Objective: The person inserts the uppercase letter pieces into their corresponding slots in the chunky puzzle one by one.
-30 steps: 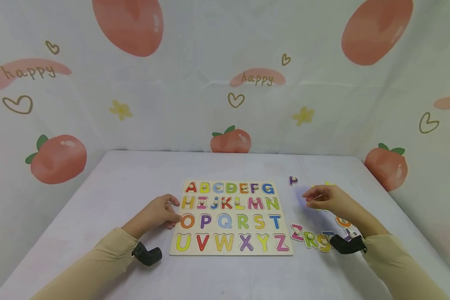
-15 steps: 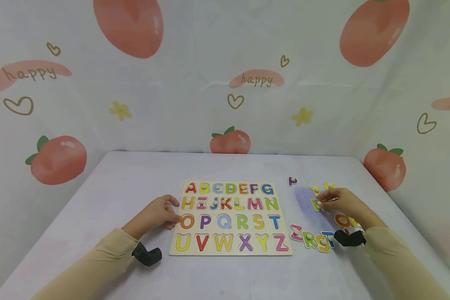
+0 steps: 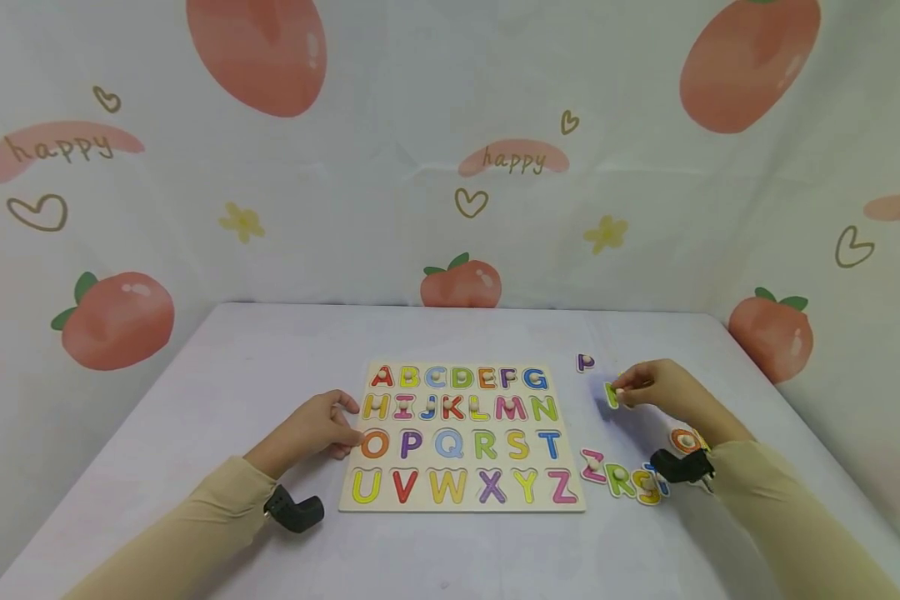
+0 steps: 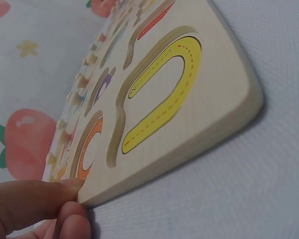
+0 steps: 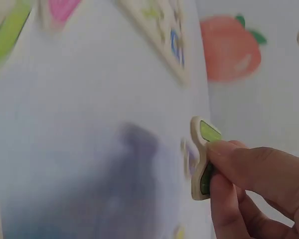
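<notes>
My left hand pinches the left edge of a wooden alphabet puzzle board; in the left wrist view the thumb lies on top near the orange O recess, with fingertips curled at the edge. Pegged letters fill most of the two upper rows; the lower rows show bare recesses, such as the yellow U. Right of the board, my right hand holds a green letter puzzle piece between thumb and fingers, above the table. Its fingers cover the middle of the piece.
A purple P piece lies beyond the board's right side. Nearer are the pink Z, green R and yellow S pieces. An orange O piece lies beside the right wrist. A printed cloth backdrop rises behind the table.
My right hand reached right to the loose pieces, took hold of the green letter piece, and has lifted it back toward the left. The left hand stays at the board's edge.
</notes>
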Tool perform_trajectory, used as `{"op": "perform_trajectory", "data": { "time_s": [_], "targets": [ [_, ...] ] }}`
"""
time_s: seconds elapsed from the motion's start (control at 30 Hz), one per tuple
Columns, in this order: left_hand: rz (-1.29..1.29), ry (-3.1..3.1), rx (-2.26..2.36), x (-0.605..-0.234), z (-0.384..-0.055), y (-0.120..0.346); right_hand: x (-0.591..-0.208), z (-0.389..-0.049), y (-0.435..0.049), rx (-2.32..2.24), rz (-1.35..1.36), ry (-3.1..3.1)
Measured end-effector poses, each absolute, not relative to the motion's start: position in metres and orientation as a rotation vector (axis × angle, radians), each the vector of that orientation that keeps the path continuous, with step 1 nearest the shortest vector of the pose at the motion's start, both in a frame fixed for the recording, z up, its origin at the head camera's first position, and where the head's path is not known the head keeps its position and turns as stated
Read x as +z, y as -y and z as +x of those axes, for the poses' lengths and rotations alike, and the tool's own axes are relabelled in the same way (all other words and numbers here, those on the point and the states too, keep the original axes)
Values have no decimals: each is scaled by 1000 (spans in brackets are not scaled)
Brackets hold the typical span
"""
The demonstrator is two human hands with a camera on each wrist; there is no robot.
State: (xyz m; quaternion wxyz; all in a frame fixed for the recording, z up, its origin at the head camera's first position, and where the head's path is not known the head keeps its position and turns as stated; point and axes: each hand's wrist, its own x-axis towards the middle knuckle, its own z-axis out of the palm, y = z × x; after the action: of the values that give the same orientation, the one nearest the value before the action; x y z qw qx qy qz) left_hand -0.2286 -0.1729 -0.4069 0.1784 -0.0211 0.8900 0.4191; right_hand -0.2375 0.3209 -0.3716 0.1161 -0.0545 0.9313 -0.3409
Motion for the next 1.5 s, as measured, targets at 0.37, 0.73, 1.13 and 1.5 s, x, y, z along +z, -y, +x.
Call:
{"op": "perform_trajectory", "data": {
  "time_s": [0.37,0.73,1.13,1.5],
  "targets": [
    [-71,-2531,1189,-407,-227,171,-381,-247,-243,-1057,-220,-2728],
    [-76,-2532,1181,-406,-227,172,-395,-250,-223,-1062,-180,-2702],
    [-58,-2515,1194,-405,-228,173,-395,-250,-220,-1020,-145,-2704],
    [-55,-2513,1189,-403,-227,173,-392,-250,-221,-1005,-178,-2704]
  ]
}}
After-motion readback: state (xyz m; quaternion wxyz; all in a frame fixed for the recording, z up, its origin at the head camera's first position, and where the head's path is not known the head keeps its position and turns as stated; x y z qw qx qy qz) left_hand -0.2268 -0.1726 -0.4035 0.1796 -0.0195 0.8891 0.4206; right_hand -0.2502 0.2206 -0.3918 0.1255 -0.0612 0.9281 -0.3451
